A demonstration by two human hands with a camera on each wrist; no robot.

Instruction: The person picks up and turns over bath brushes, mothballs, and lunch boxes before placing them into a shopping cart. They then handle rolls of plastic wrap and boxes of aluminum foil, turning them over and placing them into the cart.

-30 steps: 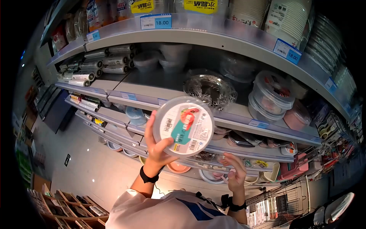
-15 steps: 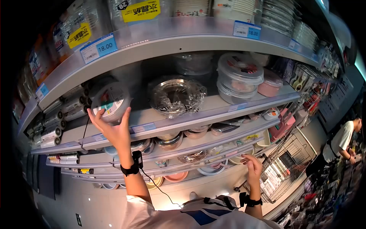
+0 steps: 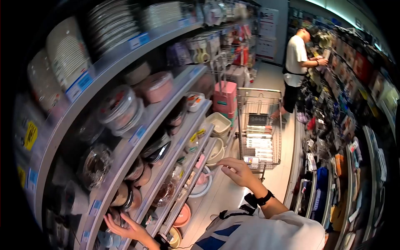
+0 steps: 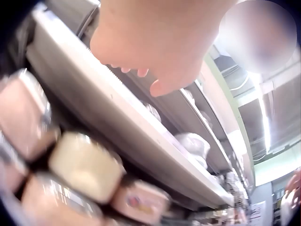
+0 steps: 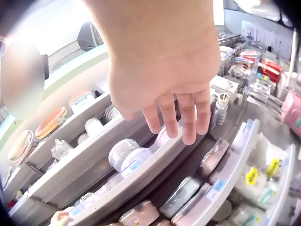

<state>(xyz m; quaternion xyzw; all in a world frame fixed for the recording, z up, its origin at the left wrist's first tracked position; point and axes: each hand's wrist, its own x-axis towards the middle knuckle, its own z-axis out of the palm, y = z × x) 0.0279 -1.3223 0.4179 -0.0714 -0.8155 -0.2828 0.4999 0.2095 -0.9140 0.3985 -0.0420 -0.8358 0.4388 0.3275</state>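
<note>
My left hand (image 3: 127,228) is low at the left in the head view, its fingers spread beside the shelf edge, holding nothing that shows. In the left wrist view that hand (image 4: 155,44) has its fingertips in front of the shelves. My right hand (image 3: 239,172) is in the air over the aisle, fingers loosely extended and empty; the right wrist view shows the same hand (image 5: 164,89) with fingers hanging down. A cloudy round tub (image 3: 76,199) stands on the shelf above my left hand, near a wrapped foil-like bowl (image 3: 96,164).
Stacked clear lidded tubs (image 3: 118,109) and a pink tub (image 3: 157,86) share the shelf. A wire cart (image 3: 260,137) holding packages stands ahead in the aisle, with a person (image 3: 296,58) beyond it. Hanging goods (image 3: 318,166) line the right side.
The view has swung right along the aisle. My left hand, which held the round labelled tub and brought it to the shelf, has let go and moved away from it. My right hand stays empty.
</note>
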